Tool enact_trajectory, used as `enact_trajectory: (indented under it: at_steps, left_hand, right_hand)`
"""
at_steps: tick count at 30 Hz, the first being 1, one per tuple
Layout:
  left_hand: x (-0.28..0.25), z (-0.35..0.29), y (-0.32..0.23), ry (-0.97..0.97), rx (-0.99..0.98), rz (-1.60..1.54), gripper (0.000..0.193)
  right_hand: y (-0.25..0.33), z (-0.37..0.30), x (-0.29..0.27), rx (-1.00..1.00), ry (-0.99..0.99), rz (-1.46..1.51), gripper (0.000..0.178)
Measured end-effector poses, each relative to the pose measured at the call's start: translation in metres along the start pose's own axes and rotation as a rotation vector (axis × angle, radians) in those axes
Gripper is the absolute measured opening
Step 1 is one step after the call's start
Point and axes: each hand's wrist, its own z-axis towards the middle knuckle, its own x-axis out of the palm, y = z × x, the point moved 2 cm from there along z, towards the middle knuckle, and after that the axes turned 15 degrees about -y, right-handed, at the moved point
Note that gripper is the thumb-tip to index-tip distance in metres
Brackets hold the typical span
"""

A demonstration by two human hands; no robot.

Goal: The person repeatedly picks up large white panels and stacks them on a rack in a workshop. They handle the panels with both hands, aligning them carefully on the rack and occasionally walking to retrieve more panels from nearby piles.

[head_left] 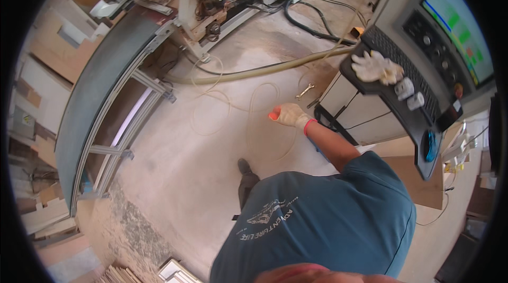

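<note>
My right hand (pixel 289 115) reaches forward over the floor, in a cream work glove with an orange-red palm side and a pink-red cuff. Its fingers are curled; whatever may be inside them is hidden. Below it, a thin clear hose (pixel 231 104) lies in loops on the floor. A spanner (pixel 305 91) rests on the floor, a little beyond the hand and to its right. My left hand does not show.
At right stands a control console (pixel 365 108) with a lit screen (pixel 460 24), keyboard (pixel 389 50), loose work gloves (pixel 377 67) and blue mouse (pixel 431 145). A thick hose (pixel 259 71) crosses the floor. At left are a curved conveyor (pixel 100 76) and stacked boards (pixel 50 63).
</note>
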Motion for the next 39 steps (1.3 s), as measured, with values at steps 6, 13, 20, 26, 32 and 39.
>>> enact_trajectory:
  at_steps: [6,13,20,26,32,39]
  left_hand:
    - [-0.215,0.251,-0.364,-0.040,0.401,0.102,0.041]
    - [-0.109,0.276,-0.852,0.452,0.665,-0.331,0.027]
    - [0.076,0.219,-1.117,0.367,0.632,0.088,0.032]
    - [0.140,0.300,-1.289,0.063,0.491,0.099,0.033]
    - [0.215,0.437,-1.490,-0.080,0.556,0.098,0.046]
    - [0.292,0.473,-1.760,0.020,0.493,0.431,0.050]
  right_hand:
    - [-0.035,0.101,-0.013,0.231,-0.175,0.007,0.047]
    - [-0.095,0.277,-0.034,0.487,-0.506,0.491,0.041]
    - [-0.168,0.445,-0.124,0.385,-0.186,0.402,0.043]
    - [-0.246,0.505,-0.204,0.415,-0.195,0.464,0.042]
    - [-0.421,0.590,-0.269,0.849,-0.233,0.605,0.045]
    - [-0.661,0.669,-0.352,1.314,-0.318,0.263,0.047]
